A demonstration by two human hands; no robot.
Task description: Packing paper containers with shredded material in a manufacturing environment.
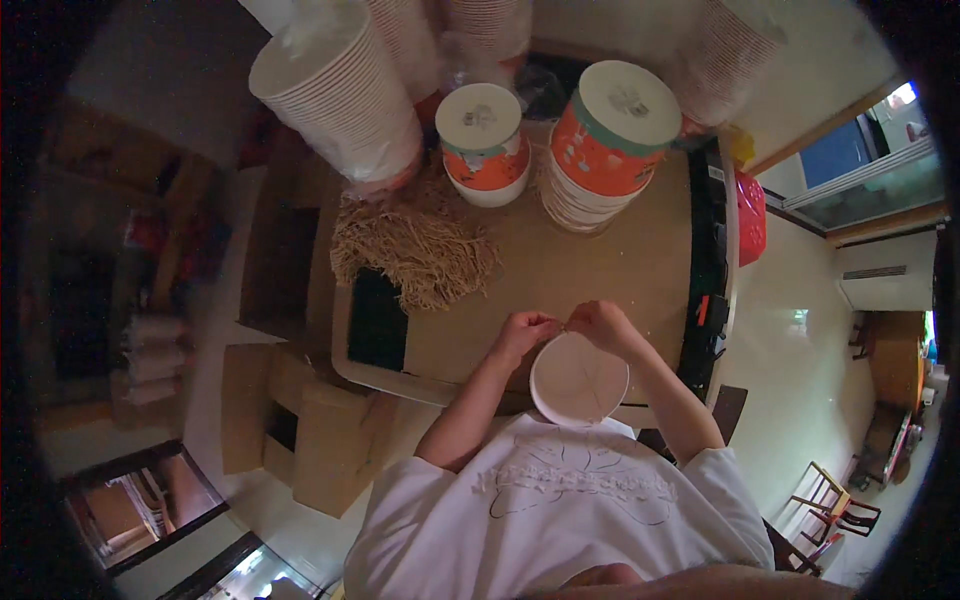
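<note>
A white paper bucket (pixel 578 385) stands against my shirt at the table's near edge, its open mouth up. My left hand (pixel 530 335) and my right hand (pixel 602 326) meet at its far rim, both closed in a pinch. A thin tan cord shows faintly between the fingertips, and a fine strand runs across the inside of the bucket. How the cord meets the rim is too small to tell. Beyond my left hand lies a loose heap of brown twisted cords (pixel 415 240).
Past the cords stand a tall wrapped stack of white buckets (pixel 335 95), a short orange-and-white stack (pixel 484 145) and a larger orange-and-green stack (pixel 612 140), upside down. A black strip with small dark items (pixel 712 250) lines the table's right side. Cardboard boxes (pixel 320 440) sit at the lower left.
</note>
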